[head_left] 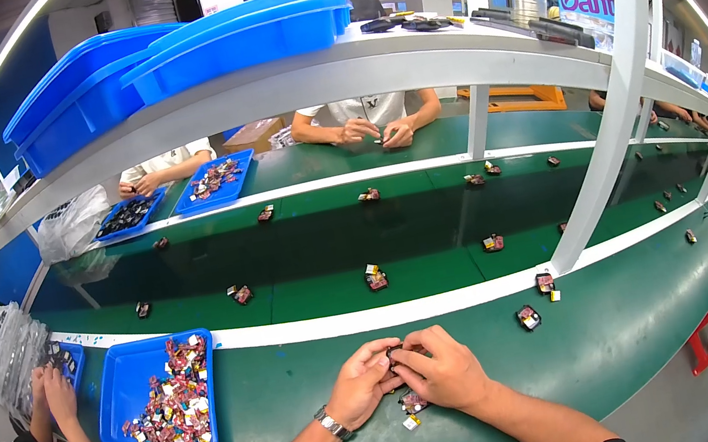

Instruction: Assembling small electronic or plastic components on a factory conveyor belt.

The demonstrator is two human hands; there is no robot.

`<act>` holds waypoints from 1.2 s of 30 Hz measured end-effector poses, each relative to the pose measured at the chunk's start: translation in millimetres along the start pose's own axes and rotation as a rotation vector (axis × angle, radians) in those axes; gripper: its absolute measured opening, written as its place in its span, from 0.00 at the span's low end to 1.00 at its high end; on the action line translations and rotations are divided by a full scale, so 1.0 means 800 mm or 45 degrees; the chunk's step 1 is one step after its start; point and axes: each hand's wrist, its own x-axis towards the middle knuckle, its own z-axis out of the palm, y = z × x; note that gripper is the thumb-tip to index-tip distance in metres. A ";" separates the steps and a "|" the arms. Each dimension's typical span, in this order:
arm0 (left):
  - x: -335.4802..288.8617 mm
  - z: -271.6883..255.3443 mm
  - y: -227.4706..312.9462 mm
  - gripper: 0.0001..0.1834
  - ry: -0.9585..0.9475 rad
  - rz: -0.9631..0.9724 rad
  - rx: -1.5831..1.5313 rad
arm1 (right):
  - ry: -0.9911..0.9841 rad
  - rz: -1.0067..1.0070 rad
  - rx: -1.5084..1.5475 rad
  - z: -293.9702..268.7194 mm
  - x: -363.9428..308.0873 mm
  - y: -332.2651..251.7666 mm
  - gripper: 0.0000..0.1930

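My left hand (360, 390) and my right hand (447, 370) meet over the green work surface, fingers pinched together. Between the fingertips is a small black part (392, 356), mostly covered, so its exact kind is hard to see. Just below my hands lies a small electronic assembly (410, 402) with a reddish board and a yellow-and-white block. To the right of my right hand, a black housing with parts inside (528, 317) rests on the surface. Behind it sits another such assembly (545, 283), with a yellow-and-white block beside it.
At my left stands a blue tray (122, 383) heaped with reddish boards with wires. Beyond a white rail (334, 324), a green conveyor belt (319, 289) carries several spaced assemblies. A white post (595, 112) and a shelf with blue bins (239, 52) rise ahead. Co-workers sit left, opposite and right.
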 end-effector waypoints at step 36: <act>0.000 0.011 -0.002 0.13 0.248 0.129 0.236 | -0.007 0.045 -0.108 0.019 -0.009 -0.003 0.11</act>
